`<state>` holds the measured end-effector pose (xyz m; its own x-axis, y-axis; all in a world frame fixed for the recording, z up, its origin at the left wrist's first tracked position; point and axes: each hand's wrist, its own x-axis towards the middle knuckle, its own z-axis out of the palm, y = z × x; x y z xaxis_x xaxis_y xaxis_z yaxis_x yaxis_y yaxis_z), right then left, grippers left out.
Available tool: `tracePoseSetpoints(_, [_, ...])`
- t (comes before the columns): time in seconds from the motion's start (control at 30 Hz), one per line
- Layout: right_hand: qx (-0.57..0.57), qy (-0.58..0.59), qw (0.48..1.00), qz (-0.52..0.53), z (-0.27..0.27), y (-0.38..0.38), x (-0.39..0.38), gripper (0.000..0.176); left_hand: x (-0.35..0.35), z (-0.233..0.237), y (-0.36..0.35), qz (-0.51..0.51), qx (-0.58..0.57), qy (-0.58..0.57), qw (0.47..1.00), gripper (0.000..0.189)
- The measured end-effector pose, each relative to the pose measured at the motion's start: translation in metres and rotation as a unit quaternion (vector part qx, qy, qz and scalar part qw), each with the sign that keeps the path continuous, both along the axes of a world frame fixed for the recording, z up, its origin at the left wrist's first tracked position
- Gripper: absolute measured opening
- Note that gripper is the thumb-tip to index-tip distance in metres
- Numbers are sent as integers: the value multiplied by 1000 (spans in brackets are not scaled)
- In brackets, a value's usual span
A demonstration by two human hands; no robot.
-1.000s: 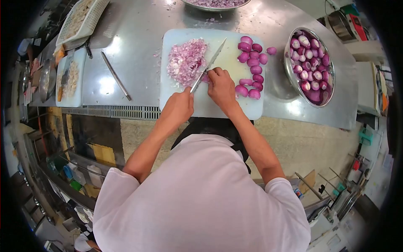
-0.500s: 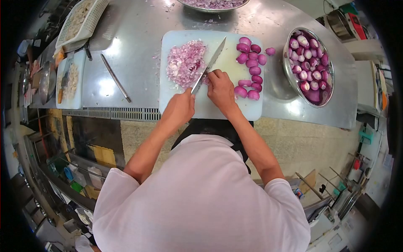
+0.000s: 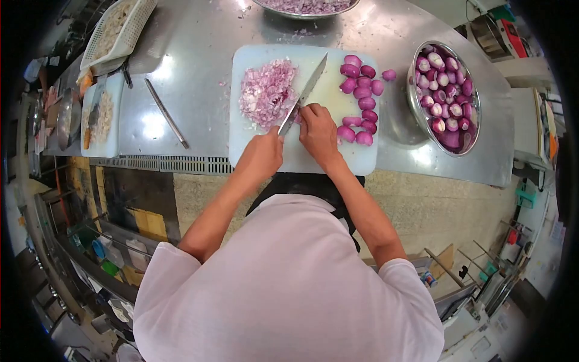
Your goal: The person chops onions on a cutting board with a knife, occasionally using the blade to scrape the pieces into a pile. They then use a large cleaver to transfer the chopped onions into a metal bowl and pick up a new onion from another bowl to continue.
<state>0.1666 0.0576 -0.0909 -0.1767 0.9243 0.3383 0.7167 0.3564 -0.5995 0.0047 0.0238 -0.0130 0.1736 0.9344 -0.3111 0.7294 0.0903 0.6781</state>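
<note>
Found fingers of left hand (image 3: pixel 260 155) wrapped shut round handle of knife (image 3: pixel 304 87); handle itself hidden inside fist. Logged blade running from fist up toward 1 o'clock, tip near far edge of white cutting board (image 3: pixel 329 158), edge down on board. Saw fingers of right hand (image 3: pixel 318 131) curled narrow, knuckles against right flat of blade, tips pinning a shallot piece (image 3: pixel 297 118) to board. Could make out only a pink sliver of it between fingertips and steel; shape not readable.

Noted pile of chopped shallot (image 3: pixel 266 90) at 10 o'clock on board, just left of blade and touching it low down. Counted a cluster of peeled whole shallots (image 3: pixel 360 96) at 2 to 3 o'clock on board, just beside right hand, one stray off board edge on steel counter (image 3: pixel 199 72).

Recorded steel bowl (image 3: pixel 411 99) of peeled shallots at 3 o'clock of board, apart from it. Spotted rim of a second bowl (image 3: pixel 301 14) with chopped purple at 12 o'clock, cut off by frame. Marked a thin steel rod (image 3: pixel 166 108) lying slantwise at 9 o'clock, well apart from board. Beyond that, logged a smaller board (image 3: pixel 111 142) with pale cuttings and a white basket (image 3: pixel 129 33) at 10 o'clock.
</note>
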Motion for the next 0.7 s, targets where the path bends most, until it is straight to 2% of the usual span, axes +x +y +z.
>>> tracePoseSetpoints(0.07, [1,8,1000,-5,0,-1,-1,15,1,-25,-1,-19,25,19,999,22])
tracePoseSetpoints(0.17, [-6,-2,1000,-5,3,-1,0,16,-1,-7,3,-8,17,8,1000,20])
tracePoseSetpoints(0.3, [9,9,1000,-17,-1,-1,-1,17,4,-9,-2,10,-13,27,1000,20])
tracePoseSetpoints(0.37, [12,8,1000,-14,-2,-5,-2,18,2,-25,2,-14,34,-1,999,22])
tracePoseSetpoints(0.47, [13,15,1000,-13,-2,-3,0,18,2,-3,-2,2,15,15,1000,19])
tracePoseSetpoints(0.57, [13,41,999,-18,-3,-5,0,15,7,-22,-2,-4,8,27,1000,19])
tracePoseSetpoints(0.7, [11,58,998,-25,-3,-7,5,16,-2,-11,5,-17,54,-9,998,23])
